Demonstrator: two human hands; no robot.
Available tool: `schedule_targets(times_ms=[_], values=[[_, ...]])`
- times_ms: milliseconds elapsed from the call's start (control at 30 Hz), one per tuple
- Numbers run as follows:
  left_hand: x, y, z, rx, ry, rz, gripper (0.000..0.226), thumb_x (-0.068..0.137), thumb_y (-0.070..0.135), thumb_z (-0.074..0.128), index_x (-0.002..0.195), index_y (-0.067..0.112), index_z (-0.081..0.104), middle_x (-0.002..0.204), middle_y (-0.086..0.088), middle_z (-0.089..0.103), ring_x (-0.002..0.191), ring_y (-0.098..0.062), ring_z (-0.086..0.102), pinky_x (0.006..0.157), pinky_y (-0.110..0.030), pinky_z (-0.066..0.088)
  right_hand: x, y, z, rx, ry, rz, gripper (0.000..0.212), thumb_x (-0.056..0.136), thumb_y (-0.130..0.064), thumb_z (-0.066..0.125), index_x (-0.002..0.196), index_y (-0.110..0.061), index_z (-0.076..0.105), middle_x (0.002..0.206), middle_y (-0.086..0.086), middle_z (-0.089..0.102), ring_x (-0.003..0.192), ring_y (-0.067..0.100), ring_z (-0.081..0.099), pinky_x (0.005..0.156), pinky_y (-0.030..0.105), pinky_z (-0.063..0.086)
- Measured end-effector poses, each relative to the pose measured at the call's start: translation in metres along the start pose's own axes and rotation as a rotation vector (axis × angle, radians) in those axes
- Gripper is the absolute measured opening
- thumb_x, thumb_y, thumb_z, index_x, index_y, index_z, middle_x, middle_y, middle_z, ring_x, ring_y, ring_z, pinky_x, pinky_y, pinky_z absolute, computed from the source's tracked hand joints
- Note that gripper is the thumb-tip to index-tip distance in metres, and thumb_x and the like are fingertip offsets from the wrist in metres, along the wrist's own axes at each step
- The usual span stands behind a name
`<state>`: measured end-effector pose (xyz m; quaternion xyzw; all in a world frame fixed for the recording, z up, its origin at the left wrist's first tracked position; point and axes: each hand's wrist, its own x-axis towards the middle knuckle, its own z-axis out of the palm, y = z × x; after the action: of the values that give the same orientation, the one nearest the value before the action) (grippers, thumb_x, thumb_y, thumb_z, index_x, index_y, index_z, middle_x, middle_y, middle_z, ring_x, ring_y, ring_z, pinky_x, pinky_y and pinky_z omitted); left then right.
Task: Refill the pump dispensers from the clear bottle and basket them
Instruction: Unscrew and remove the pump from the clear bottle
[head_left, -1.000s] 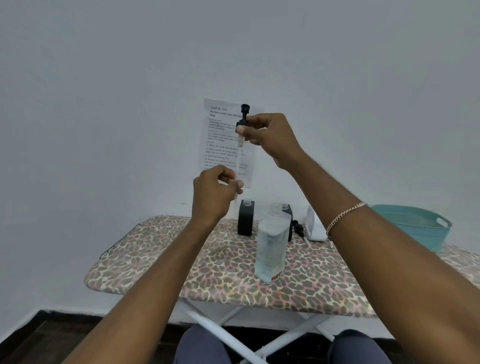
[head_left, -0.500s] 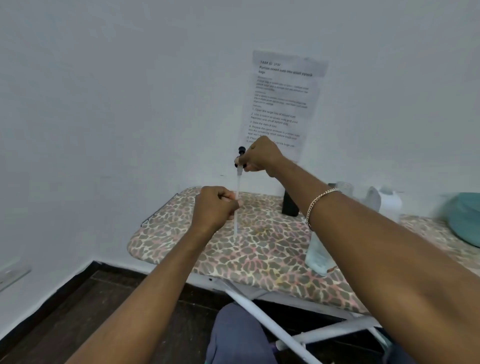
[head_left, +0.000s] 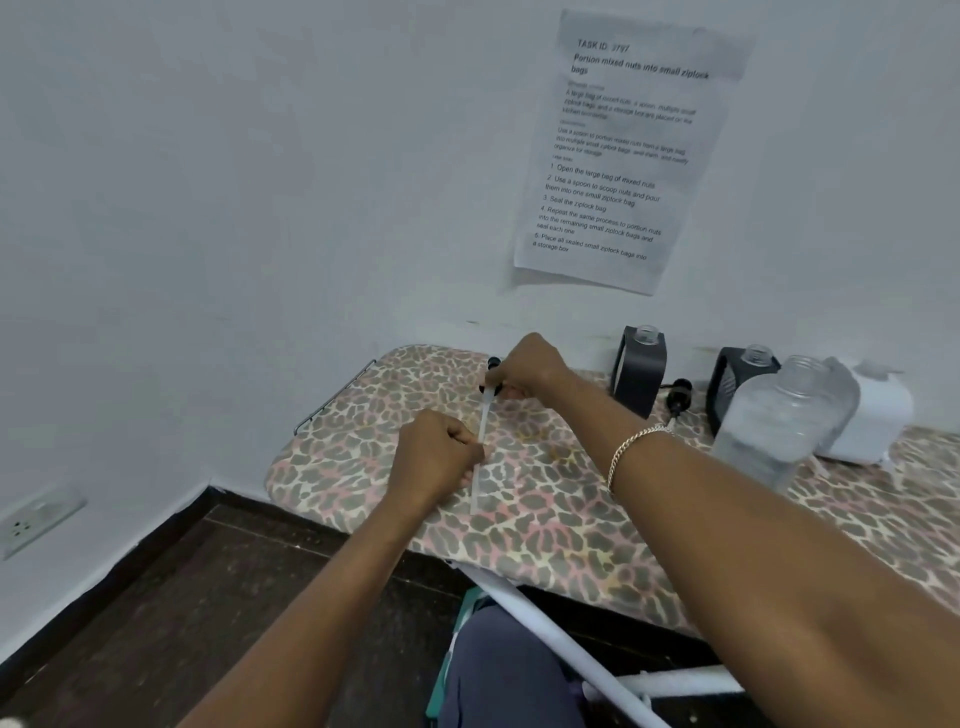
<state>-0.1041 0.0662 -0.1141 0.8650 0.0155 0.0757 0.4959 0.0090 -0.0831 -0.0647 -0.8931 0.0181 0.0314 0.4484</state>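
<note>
My right hand (head_left: 524, 366) grips the black head of a pump (head_left: 492, 387) low over the leopard-print board (head_left: 545, 499). Its clear dip tube (head_left: 480, 452) slants down toward me, and my left hand (head_left: 436, 457) pinches the tube near its middle. Two black dispenser bodies (head_left: 640, 371) (head_left: 730, 387) stand uncapped by the wall. A second black pump head (head_left: 678, 392) lies between them. The clear bottle (head_left: 769, 423), uncapped and partly filled, stands at the right in front of the second dispenser.
A white dispenser (head_left: 878, 415) sits behind the clear bottle. A printed sheet (head_left: 618, 150) hangs on the wall. The board's left end has a wire rest (head_left: 332, 397); dark floor (head_left: 208, 597) and a wall socket (head_left: 31, 519) lie lower left. White board legs (head_left: 566, 644) cross near my knees.
Both hands have come down from chest height to just over the board with the pump. The view has swung left and down, so the teal basket has left the frame.
</note>
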Motion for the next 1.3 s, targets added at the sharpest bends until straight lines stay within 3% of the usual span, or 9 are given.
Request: schedule_targets(times_ms=[167,333,500,700,800,867,933,1033,1300], values=[[0.002,-0.004,0.003,0.089,0.010,0.016,0.021,0.085,0.011,0.083,0.067,0.003,0.075,0.057,-0.009,0.071,0.046,-0.014,0.065,0.044,-0.022,0.050,0.001,0.005,0.009,-0.032,0.023,0.015,0.045,0.083,-0.007,0.085,0.056,-0.007,0.050,0.037,0.001,0.052,0.028,0.009,0.049,0.032,0.015,0.034],[0.002,-0.003,0.006,0.180,0.034,0.021,0.021,0.082,0.010,0.082,0.066,-0.001,0.072,0.057,-0.011,0.070,0.050,-0.021,0.067,0.052,-0.032,0.058,0.003,0.009,0.022,-0.054,0.020,0.008,0.046,0.082,-0.010,0.087,0.059,-0.010,0.046,0.056,0.011,0.059,0.041,0.017,0.056,0.038,0.022,0.041],[-0.001,0.004,0.003,0.210,0.055,0.006,0.032,0.080,0.021,0.088,0.071,-0.004,0.071,0.058,-0.013,0.069,0.052,-0.029,0.069,0.053,-0.044,0.061,-0.006,0.004,0.018,-0.093,0.039,-0.015,0.049,0.083,-0.016,0.088,0.060,-0.011,0.044,0.054,0.005,0.053,0.042,0.014,0.051,0.038,0.022,0.037],[-0.014,0.033,-0.002,0.255,0.161,0.144,0.025,0.085,0.018,0.080,0.070,0.000,0.070,0.061,-0.009,0.068,0.057,-0.022,0.067,0.052,-0.026,0.048,-0.037,-0.019,-0.006,-0.156,0.201,-0.134,0.045,0.081,-0.004,0.075,0.068,-0.016,0.034,0.068,0.005,0.044,0.052,0.020,0.038,0.044,0.028,0.029],[-0.029,0.060,0.003,0.213,0.165,0.249,0.017,0.088,0.016,0.075,0.075,0.006,0.073,0.060,-0.003,0.065,0.058,-0.018,0.064,0.055,-0.029,0.045,-0.068,-0.033,-0.027,-0.155,0.262,-0.231,0.048,0.078,0.000,0.071,0.067,-0.018,0.027,0.063,0.001,0.033,0.052,0.020,0.028,0.046,0.028,0.022],[-0.039,0.078,0.010,0.170,0.161,0.313,0.014,0.089,0.020,0.077,0.079,0.010,0.076,0.062,0.007,0.064,0.059,-0.007,0.062,0.061,-0.024,0.047,-0.092,-0.042,-0.047,-0.168,0.309,-0.290,0.039,0.079,-0.002,0.072,0.068,-0.014,0.037,0.063,0.002,0.039,0.053,0.019,0.033,0.046,0.030,0.027],[-0.048,0.096,0.018,0.146,0.168,0.387,0.015,0.089,0.024,0.078,0.082,0.011,0.077,0.062,0.007,0.066,0.058,-0.006,0.062,0.064,-0.024,0.050,-0.115,-0.049,-0.069,-0.164,0.360,-0.333,0.018,0.081,-0.004,0.075,0.085,0.003,0.059,0.076,0.015,0.061,0.060,0.026,0.051,0.055,0.038,0.048],[-0.064,0.120,0.033,0.105,0.145,0.463,0.016,0.094,0.027,0.073,0.090,0.012,0.078,0.069,0.006,0.070,0.063,-0.006,0.064,0.067,-0.027,0.054,-0.148,-0.049,-0.103,-0.166,0.440,-0.443,0.027,0.083,-0.013,0.078,0.102,0.005,0.070,0.094,0.020,0.072,0.084,0.034,0.069,0.080,0.050,0.060],[-0.106,0.146,0.084,-0.045,-0.038,0.463,0.057,0.085,0.053,0.079,0.124,0.014,0.066,0.104,0.009,0.065,0.101,-0.012,0.066,0.087,-0.031,0.057,-0.228,0.014,-0.179,-0.111,0.668,-0.533,0.032,0.093,-0.036,0.075,0.116,-0.014,0.074,0.108,-0.003,0.071,0.092,0.009,0.068,0.083,0.025,0.056]])
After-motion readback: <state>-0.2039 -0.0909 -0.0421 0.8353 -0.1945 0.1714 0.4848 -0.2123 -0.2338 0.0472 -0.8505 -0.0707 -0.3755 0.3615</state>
